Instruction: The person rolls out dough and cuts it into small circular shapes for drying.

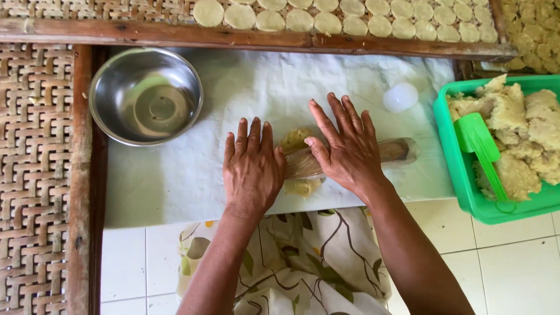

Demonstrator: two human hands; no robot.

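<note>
A wooden rolling pin (pixel 394 151) wrapped in clear plastic lies across a flattened lump of pale yellow dough (pixel 296 140) on a white sheet (pixel 175 175). My left hand (pixel 252 166) presses flat on the pin's left end, fingers spread. My right hand (pixel 347 146) lies flat over the pin's middle, fingers pointing up and left. Only the pin's right end shows past my right hand. More dough peeks out below the pin between my hands.
An empty steel bowl (pixel 146 96) sits at the upper left of the sheet. A small white round cap (pixel 400 97) lies at the upper right. A green tub (pixel 466 181) at the right holds dough chunks and a green scoop (pixel 479 146). Round dough discs (pixel 350 17) dry on a woven rack.
</note>
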